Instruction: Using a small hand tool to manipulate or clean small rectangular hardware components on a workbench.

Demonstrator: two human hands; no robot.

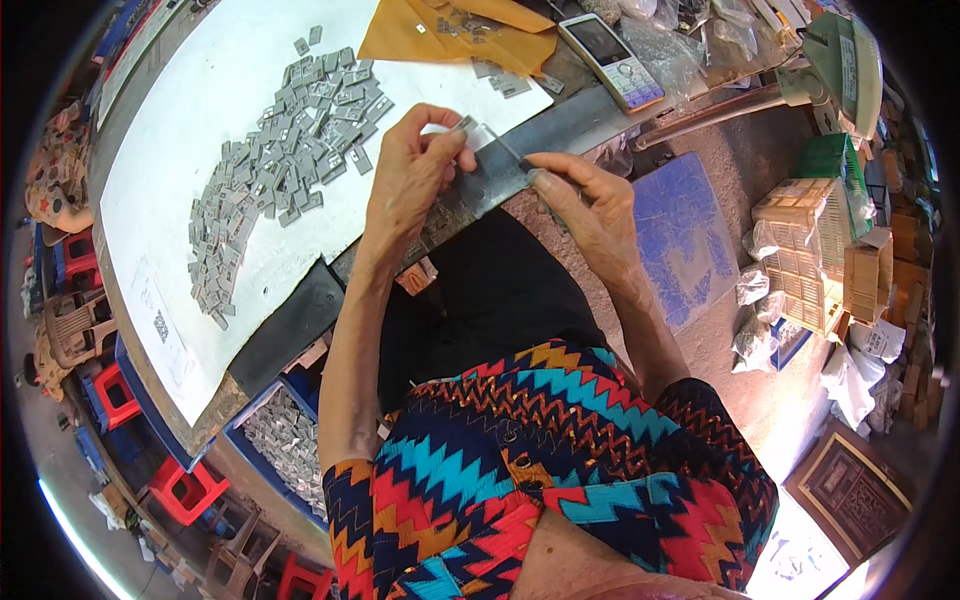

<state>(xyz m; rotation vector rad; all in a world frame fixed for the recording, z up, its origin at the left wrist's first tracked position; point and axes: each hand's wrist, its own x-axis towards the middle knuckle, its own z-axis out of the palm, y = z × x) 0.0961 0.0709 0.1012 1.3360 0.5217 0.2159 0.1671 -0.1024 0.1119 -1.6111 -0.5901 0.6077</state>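
Note:
My left hand (418, 165) is closed, pinching a small grey metal plate (464, 123) between thumb and fingertips above the table's near edge. In my right hand (588, 195) is a thin, straight, rod-like tool (507, 146), gripped between thumb and forefinger. Its far end reaches up toward the plate; I cannot tell whether the two touch. Left of my hands, a long heap of small grey metal plates (310, 135) spreads over the white sheet (150, 215). A smaller group of similar plates (505, 82) lies beyond my hands.
An orange-brown sheet (400, 35) bearing small bits lies at the far side, beside a keypad phone (612, 62). A blue bin (275, 440) full of small metal pieces stands below the table's left side. A blue board (685, 240) and stacked plastic crates (800, 250) are to the right.

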